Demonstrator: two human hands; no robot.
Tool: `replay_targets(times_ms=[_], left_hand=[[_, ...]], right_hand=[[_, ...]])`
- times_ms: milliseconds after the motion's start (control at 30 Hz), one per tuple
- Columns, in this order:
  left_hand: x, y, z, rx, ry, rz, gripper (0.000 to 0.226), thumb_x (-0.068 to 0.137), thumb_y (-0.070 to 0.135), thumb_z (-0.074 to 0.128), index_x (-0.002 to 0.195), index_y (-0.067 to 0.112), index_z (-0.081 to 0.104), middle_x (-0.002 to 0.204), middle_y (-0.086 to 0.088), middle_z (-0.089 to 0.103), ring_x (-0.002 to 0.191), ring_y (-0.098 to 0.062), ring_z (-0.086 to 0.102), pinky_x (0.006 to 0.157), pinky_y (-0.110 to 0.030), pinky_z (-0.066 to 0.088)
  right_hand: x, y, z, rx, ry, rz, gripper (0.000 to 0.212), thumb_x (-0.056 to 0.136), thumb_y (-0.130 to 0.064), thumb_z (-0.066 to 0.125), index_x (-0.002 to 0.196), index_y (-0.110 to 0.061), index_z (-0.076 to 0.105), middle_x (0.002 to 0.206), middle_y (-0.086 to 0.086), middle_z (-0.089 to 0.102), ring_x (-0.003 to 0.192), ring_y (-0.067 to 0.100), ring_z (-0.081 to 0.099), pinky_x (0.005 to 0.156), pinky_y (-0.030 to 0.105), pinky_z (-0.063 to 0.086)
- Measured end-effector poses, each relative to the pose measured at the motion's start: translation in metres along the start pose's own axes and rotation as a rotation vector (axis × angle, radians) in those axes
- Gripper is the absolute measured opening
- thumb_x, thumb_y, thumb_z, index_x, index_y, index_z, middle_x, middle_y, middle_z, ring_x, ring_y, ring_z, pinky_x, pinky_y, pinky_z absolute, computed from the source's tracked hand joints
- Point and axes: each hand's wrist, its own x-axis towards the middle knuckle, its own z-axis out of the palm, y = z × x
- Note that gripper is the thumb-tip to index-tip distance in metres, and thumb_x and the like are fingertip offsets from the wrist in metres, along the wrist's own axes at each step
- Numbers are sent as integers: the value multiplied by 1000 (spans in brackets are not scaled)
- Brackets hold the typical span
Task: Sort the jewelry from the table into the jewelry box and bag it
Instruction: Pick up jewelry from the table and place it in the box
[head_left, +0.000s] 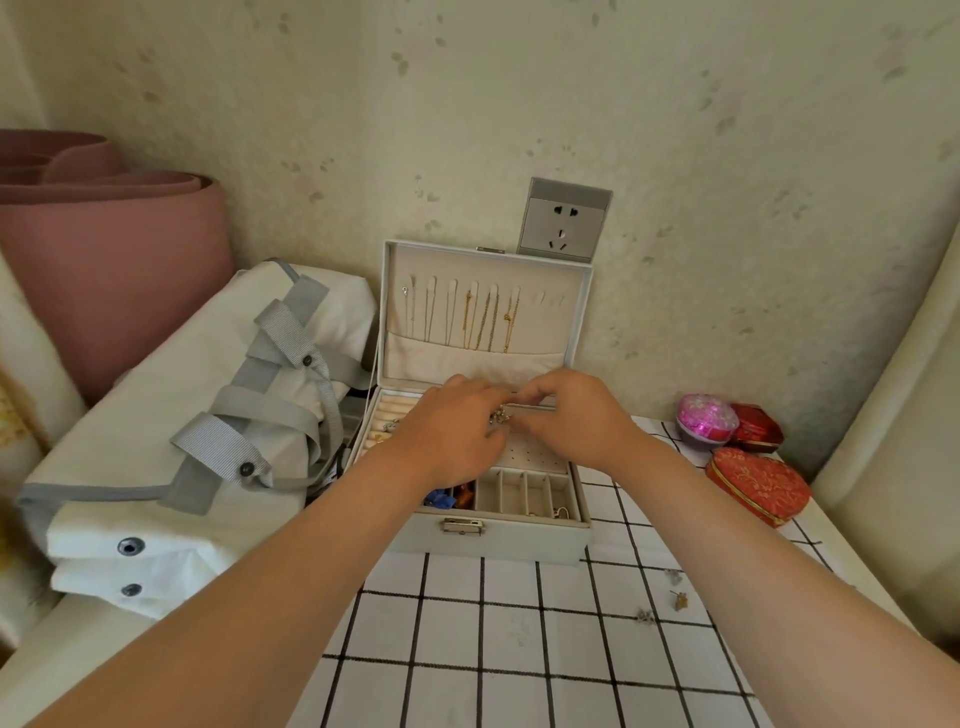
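**A:** Reading from the left, what do we label first?

**B:** The white canvas bag (171, 415), lying just beside the jewelry box (488, 538). We judge it is kept near for the final bagging. The box stands open with its lid upright toward the wall, so every compartment can be reached.

**A:** And the hands?

**B:** Our left hand (447, 431) is over the perforated earring panel, fingers curled to pinch a silvery piece (500, 415). Our right hand (571, 415) meets it with fingers bent. We cannot tell whether it grips the same piece. So small an item suits two hands, we judge.

**A:** What remains?

**B:** Loose earrings (675, 597) lie on the checked tablecloth (519, 649), right of the box and well apart from the hands, so sorting is unfinished.
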Motion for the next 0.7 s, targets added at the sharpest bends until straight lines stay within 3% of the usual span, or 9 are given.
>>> replay_targets(times_ms=[167,300,433,600,700], left_hand=[[-9,27,-1,-47,75,41,50,95,28,52,144,30,43,127,5,56,118,-16,46,99,-36,41],[-15,58,3,-60,105,64,48,97,29,52,144,28,44,133,8,53,123,-13,43,103,-30,38],[-14,92,18,-116,96,76,49,97,27,53,145,25,42,129,9,55,122,-11,45,103,-25,37],[9,134,49,-95,34,120,42,97,26,51,140,25,48,126,7,56,117,-12,49,99,-27,40],[24,152,72,-114,-55,116,38,98,23,50,135,24,53,125,6,58,116,-15,51,99,-32,43]], right_hand=[[-18,6,-32,75,23,48,17,87,-26,75,104,-26,74,97,-14,66,90,-3,59,75,7,38],[-47,27,-63,66,65,107,7,89,-25,72,95,-28,73,95,-14,69,85,-4,60,78,11,42],[-81,68,-88,5,69,175,16,91,-24,70,106,-24,74,93,-17,66,88,-6,58,75,1,37],[-119,118,-93,-14,40,288,18,89,-21,71,105,-30,74,100,-14,70,97,3,64,95,26,51],[-132,138,-91,-65,-14,274,23,90,-15,70,107,-29,75,103,-11,71,98,5,65,90,22,50]])
